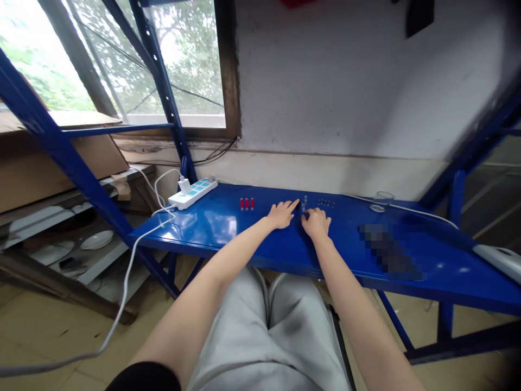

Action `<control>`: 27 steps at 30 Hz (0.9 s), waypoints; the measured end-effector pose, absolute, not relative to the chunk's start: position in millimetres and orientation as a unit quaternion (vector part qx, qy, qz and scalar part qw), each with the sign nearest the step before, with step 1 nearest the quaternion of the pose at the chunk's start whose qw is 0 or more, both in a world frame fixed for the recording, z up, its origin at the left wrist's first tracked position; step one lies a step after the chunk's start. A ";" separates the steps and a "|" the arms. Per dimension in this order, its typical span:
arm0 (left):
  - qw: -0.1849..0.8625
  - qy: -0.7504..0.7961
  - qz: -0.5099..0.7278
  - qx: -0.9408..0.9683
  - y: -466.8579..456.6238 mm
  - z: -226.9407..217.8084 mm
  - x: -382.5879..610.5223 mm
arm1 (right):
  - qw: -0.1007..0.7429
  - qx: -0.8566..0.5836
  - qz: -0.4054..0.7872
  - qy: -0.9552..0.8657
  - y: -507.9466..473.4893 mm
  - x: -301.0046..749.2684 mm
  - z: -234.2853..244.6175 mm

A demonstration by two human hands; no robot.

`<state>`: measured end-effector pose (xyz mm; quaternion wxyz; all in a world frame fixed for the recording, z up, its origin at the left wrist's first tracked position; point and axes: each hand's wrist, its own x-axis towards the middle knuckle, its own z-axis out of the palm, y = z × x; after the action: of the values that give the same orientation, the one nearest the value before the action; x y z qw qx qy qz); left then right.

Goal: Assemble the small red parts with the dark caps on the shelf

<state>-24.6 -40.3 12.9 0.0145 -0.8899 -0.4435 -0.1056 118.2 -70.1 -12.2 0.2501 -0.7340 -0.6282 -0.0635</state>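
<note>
On the blue table, my left hand [282, 214] rests palm down with its fingers stretched out. Its index fingertip reaches toward small clear pieces [305, 201] standing in a short row. My right hand [318, 221] is just right of and in front of that row. Its thumb and fingers are drawn together at the nearest clear piece, and what lies between them is too small to tell. Three red cylinders [246, 204] with pale lower ends stand side by side left of my left hand. Beyond my right hand lie several tiny shiny pieces [326, 203].
A white power strip [193, 193] with a plugged-in charger sits at the table's left end, its cable hanging down. Toward the right are a clear round glass dish [381, 202], a blurred-out dark object [391, 254] and a white object [500, 259]. Blue posts flank the table.
</note>
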 end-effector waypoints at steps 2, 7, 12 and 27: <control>0.012 -0.455 -0.122 -0.882 -39.0 4.8 -15.6 | 0.246 -0.734 -0.062 -0.629 -70.1 118.1 -12.0; 0.020 -0.486 -0.140 -0.862 -33.2 -2.7 -1.2 | 0.241 -0.734 -0.058 -0.632 -71.1 117.4 -10.5; 0.060 -0.475 -0.199 -0.855 -28.5 -1.0 1.2 | 0.233 -0.733 -0.049 -0.638 -70.4 117.3 -11.6; -0.047 -0.540 -0.326 -0.775 -22.4 -2.1 11.2 | 0.168 -0.733 0.015 -0.659 -64.1 114.2 -15.2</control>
<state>11.2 -22.4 -2.1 -0.0473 -0.7748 -0.5396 -0.3259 114.2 -64.1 -15.2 0.1679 -0.7329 -0.6591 0.0150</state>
